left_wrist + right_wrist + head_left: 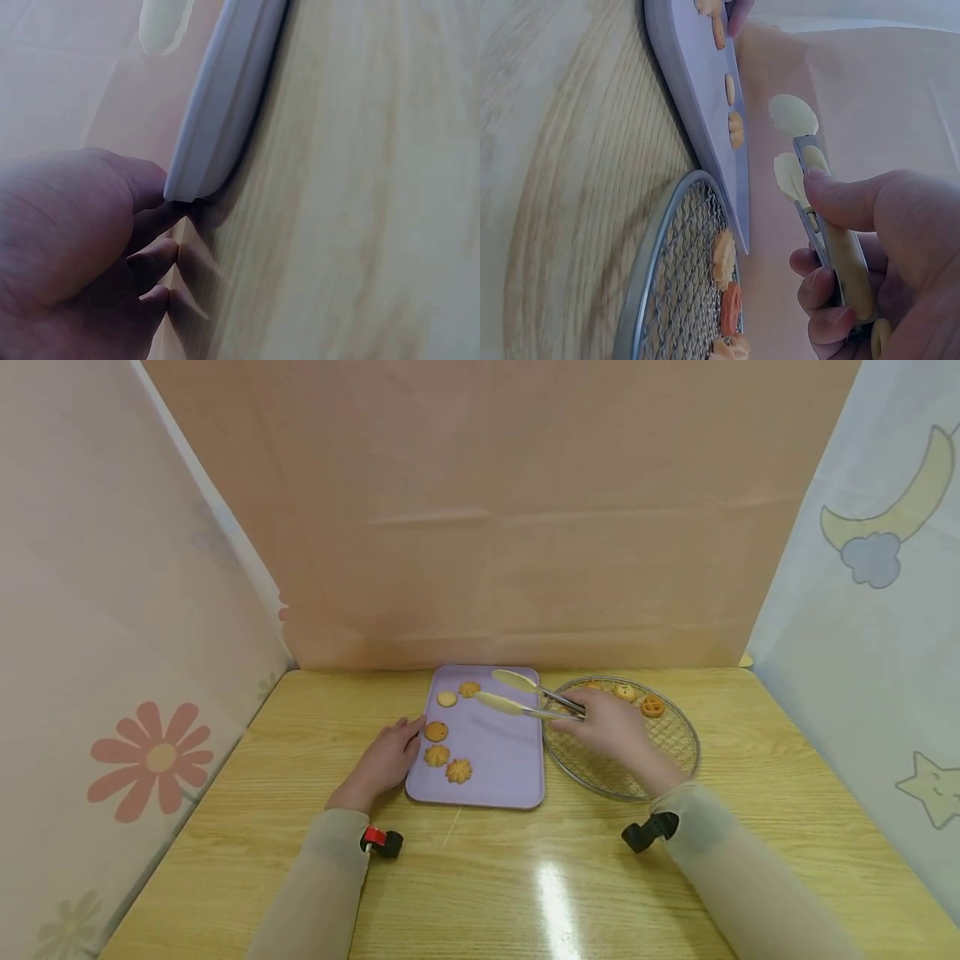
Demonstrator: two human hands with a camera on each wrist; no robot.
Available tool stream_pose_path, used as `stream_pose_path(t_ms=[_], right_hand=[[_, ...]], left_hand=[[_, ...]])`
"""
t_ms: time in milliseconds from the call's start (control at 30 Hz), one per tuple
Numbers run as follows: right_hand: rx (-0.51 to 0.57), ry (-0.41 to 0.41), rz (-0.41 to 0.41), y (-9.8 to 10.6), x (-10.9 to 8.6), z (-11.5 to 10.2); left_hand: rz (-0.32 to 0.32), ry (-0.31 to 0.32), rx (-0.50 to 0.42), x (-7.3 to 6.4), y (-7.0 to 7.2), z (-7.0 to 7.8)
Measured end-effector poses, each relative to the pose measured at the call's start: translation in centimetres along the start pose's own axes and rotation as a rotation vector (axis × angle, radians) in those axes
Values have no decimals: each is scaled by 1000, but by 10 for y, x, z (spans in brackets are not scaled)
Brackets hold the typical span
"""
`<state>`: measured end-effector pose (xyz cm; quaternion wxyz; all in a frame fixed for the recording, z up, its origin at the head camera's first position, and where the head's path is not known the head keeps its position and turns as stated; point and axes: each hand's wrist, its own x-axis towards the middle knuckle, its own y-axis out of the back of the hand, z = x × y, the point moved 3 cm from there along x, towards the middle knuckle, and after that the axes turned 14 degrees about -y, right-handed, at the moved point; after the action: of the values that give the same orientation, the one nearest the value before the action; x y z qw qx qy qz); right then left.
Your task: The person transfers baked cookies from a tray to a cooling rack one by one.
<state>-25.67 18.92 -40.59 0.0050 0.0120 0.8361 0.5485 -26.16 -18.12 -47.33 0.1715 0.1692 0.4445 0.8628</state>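
My left hand [386,757] pinches the left rim of a lilac tray [498,768], thumb at the rim in the left wrist view. Metal tongs with cream tips [501,703] are held in my right hand [617,727], thumb on one arm and fingers curled round. The tips are spread above the tray's upper right part, with nothing between them. Along the tray's left side lie a flower-shaped cookie [470,690], a small pale round cookie [447,699], a browner round cookie [436,732] and two more flower-shaped cookies [459,770].
Right of the tray stands a round wire rack [592,767] with a metal rim, partly under my right hand. It bears a pretzel-shaped cookie [652,707], a round cookie [625,692] and a wavy-edged cookie [724,259]. A brown backdrop [495,527] rises behind the wooden table [480,877].
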Motion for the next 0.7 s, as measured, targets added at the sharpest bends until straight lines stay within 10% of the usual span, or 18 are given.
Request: stream_pose_path(t_ms=[700], right_hand=[[-55, 13, 20, -14, 21, -22]], left_hand=[[-28, 20, 6, 0, 1, 4]])
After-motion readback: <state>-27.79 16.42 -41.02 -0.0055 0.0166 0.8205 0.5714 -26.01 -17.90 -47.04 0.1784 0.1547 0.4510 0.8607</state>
